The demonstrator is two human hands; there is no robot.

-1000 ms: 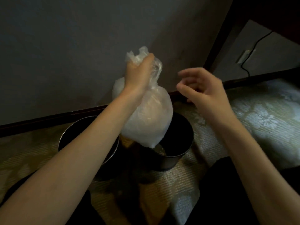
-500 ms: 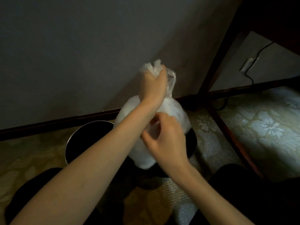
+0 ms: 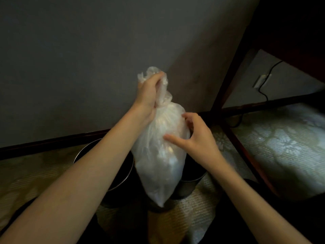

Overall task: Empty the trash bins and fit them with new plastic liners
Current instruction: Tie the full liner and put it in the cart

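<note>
A full translucent white trash bag (image 3: 161,155) hangs in the air, its gathered neck gripped in my left hand (image 3: 148,95). My right hand (image 3: 195,136) cups the bag's right side, thumb across the front and fingers curled round the plastic. Beneath it stand two round dark metal bins: the left bin (image 3: 82,152) shows its shiny rim behind my left forearm. The right bin (image 3: 191,184) is mostly hidden by the bag.
A grey wall (image 3: 88,67) with a dark baseboard rises just behind the bins. A dark wooden furniture leg (image 3: 230,71) slants at right, with a black cable (image 3: 263,92) behind it. The floor is patterned matting (image 3: 281,141).
My right hand came in from open air, reached the bag's front, then moved to grasp its right side. The bag hangs lower in front of the bins.
</note>
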